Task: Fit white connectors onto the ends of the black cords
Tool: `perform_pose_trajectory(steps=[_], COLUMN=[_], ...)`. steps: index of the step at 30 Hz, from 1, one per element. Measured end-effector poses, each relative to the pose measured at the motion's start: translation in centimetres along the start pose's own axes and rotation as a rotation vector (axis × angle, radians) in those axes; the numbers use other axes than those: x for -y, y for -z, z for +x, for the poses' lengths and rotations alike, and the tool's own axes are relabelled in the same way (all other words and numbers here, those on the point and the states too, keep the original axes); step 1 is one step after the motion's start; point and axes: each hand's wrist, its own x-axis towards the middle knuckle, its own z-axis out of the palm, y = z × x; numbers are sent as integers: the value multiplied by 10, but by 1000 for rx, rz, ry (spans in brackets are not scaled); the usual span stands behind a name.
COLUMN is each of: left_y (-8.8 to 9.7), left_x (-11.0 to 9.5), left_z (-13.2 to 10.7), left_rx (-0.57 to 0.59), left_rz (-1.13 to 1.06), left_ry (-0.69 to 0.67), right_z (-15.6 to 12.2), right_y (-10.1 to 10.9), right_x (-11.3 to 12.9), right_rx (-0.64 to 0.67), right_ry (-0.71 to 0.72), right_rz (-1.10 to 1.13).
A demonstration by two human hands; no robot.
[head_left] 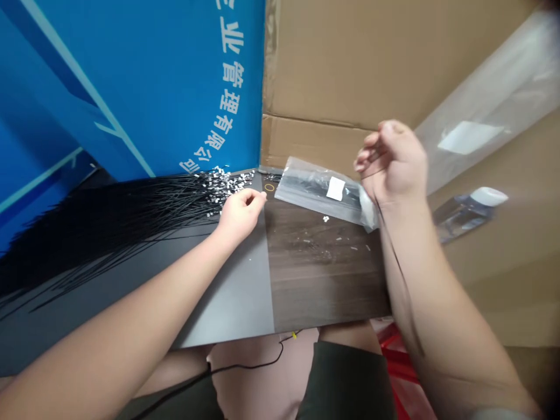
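My left hand (240,211) rests on the table with fingers curled, its fingertips pinched at the white-tipped ends of a large spread of thin black cable ties (109,224). What it pinches is too small to make out. My right hand (391,160) is raised above the table, closed around a few thin black ties (396,256) that hang down along my forearm. Just left of that hand lies a clear plastic bag (319,189) with black ties inside and a white label.
The dark wood and grey tabletop (306,280) carries small white scraps. A blue printed panel (144,81) and cardboard (350,64) wall the back. A clear bottle (468,210) and a plastic sleeve (494,99) lie at right. A black cable (245,367) crosses my lap.
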Motion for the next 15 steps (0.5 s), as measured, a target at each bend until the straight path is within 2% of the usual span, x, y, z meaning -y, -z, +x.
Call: perform_pose_trajectory(steps=[2,4,8,10,12,15], left_y=[-4,-14,-46,-65,-83,-107], left_x=[-9,-20,-41,-49,-55,-63], left_z=[-8,-16,-18,-9,4,21], left_rx=[56,165,465,516,519,538], left_rz=[93,206,349,377,373,333], left_ry=[-57,-114,-143,-143,-131,-29], right_z=[0,-1,-2,-3,-4,-3], right_y=[4,7,8,6,5,5], right_x=[-28,-48,-66,-68,-68,-67], right_rx=[49,114,161,184,204,199], right_ry=[-26,-46,-108,-139,-147,-130], right_rz=[-31,1,102,133,158,195])
